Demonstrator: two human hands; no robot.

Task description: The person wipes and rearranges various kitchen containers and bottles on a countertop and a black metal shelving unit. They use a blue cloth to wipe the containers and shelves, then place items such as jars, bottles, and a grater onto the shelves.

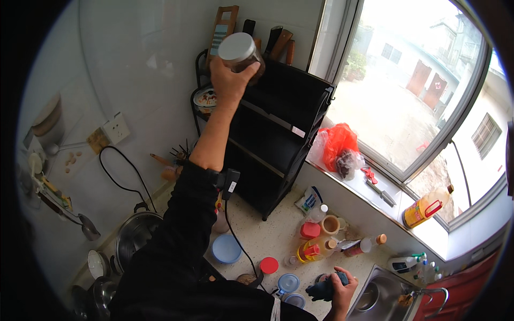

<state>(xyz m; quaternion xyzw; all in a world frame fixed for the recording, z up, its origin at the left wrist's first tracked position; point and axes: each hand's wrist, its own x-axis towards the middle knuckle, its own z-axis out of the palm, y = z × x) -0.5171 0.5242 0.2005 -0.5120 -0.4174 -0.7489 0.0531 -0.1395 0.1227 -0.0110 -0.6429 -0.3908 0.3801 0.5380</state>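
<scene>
My left hand (229,80) grips a clear jar (257,73) of dark contents with a white lid (237,46). The jar is raised, tilted, before the top of a black shelf rack (277,116); whether it touches the rack I cannot tell. Low on the right, my right hand (343,291) clutches a dark blue-grey cloth (325,288) above the counter (277,224). Just left of the cloth are two blue-lidded containers, one of them this round one (288,283). A red lid (269,265) shows a little farther off.
An oil bottle (317,249) and several jars stand mid-counter. A steel sink (371,295) with a faucet (439,295) is at the right. Knives (281,44) and a grater (221,34) rise behind the rack. The windowsill holds a red plastic bag (341,144). A steel pot (134,232) sits left.
</scene>
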